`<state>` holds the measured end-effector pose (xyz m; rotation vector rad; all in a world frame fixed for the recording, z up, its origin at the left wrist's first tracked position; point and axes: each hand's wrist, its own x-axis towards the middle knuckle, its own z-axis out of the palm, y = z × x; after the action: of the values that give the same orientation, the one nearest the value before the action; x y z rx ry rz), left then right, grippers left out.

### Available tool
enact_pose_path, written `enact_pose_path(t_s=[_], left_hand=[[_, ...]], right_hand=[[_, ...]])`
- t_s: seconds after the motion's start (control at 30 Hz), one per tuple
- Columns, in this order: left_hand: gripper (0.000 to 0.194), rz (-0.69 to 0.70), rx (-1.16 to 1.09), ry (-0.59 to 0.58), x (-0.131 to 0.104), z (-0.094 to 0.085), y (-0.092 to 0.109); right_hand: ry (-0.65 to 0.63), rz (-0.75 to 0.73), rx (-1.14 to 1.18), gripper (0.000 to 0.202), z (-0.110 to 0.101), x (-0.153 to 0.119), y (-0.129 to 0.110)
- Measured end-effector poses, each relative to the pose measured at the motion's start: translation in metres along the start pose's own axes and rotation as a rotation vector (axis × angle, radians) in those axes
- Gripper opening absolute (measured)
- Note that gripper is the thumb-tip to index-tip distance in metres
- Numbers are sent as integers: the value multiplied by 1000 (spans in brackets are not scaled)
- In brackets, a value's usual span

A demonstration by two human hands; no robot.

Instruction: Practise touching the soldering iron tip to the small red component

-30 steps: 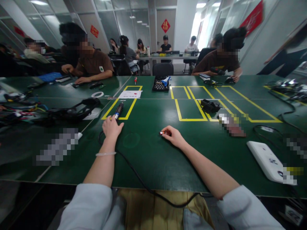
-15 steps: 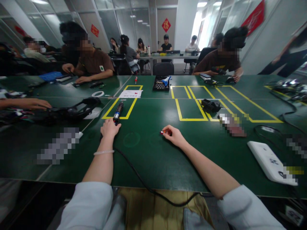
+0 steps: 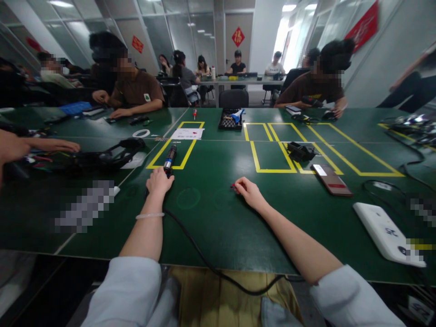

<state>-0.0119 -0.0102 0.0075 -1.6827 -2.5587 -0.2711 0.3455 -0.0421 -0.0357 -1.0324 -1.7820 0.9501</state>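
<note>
My left hand is closed around the rear end of a black electric screwdriver with a silver and blue band. The tool lies on the green table, pointing away from me into a yellow-taped box. Farther right, my right hand is low over the table, thumb and fingers pinched on a small red piece. Only its tip shows past the fingertips; the rest is hidden. A black cable runs from beside my left wrist over the table's front edge.
A black tray with a blue-and-white item stands at the back. Right of centre lie a black device, a phone and a white power bank. Another person's hand rests near black parts on the left. People sit opposite.
The view has shifted slightly. My right hand has turned a little, and less of the small red piece shows. My left hand stays on the electric screwdriver.
</note>
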Motion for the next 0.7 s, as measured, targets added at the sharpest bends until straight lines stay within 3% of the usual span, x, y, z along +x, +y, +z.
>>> enact_pose_path(t_s=[0.23,0.47,0.7], left_hand=[[50,30,15,17,-4,0,7],[49,68,16,18,-13,-1,20],[48,225,-25,38,-30,3,43]], right_hand=[[-36,-15,6,23,-1,0,-1],[-59,29,180,27,-2,5,4],[-96,38,292,28,1,5,8]])
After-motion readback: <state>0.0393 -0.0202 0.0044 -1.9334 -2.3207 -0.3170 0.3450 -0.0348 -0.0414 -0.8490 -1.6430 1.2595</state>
